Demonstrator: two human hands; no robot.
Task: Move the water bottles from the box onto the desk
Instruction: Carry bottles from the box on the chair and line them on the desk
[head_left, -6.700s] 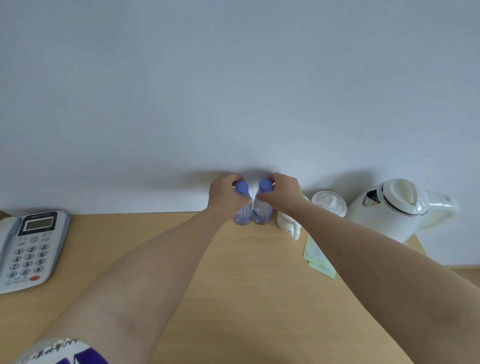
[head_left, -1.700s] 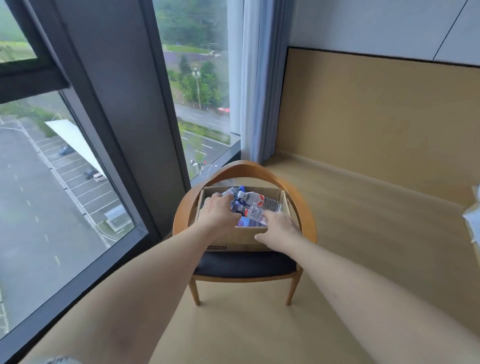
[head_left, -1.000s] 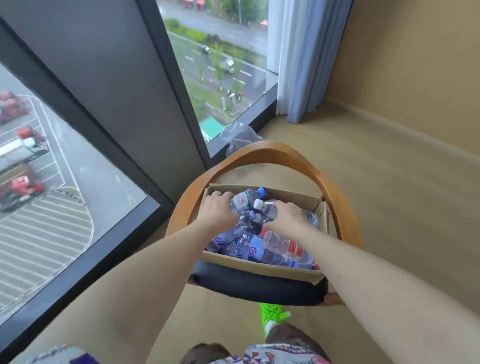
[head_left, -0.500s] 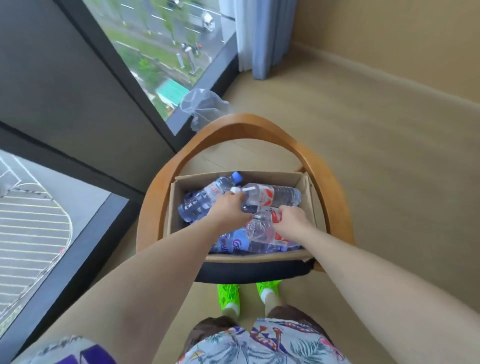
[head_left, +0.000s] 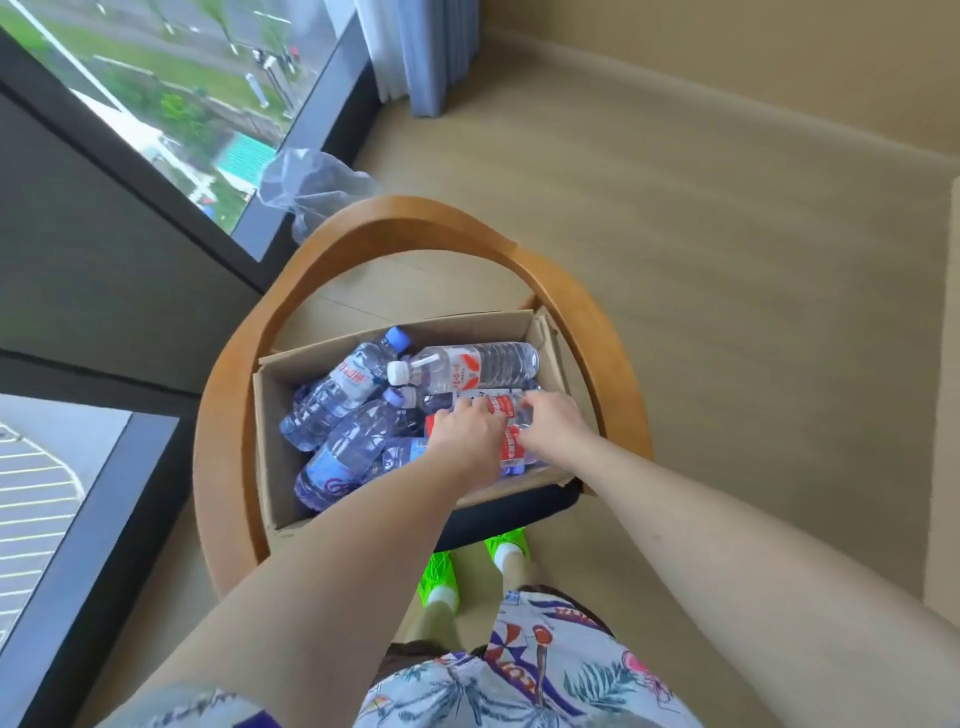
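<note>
box: open cardboard, on chair seat, full of water bottles lying on their sides
chair: curved wood back, dark seat pad, beside window
left hand: palm down in box, fingers curled over red-label bottle; grip looks closed on it, part hidden
right hand: just beside left, fingers bent over a bottle at box's right side; cannot tell if gripping or just resting
white-cap bottle: on top near far wall, cap pointing left, untouched
blue-cap bottle: left part of box, tilted, cap toward far wall
blue-label bottle: near-left, under the others
bag: clear plastic, on floor behind chair
shoes: bright green, under seat edge
desk: out of view
</note>
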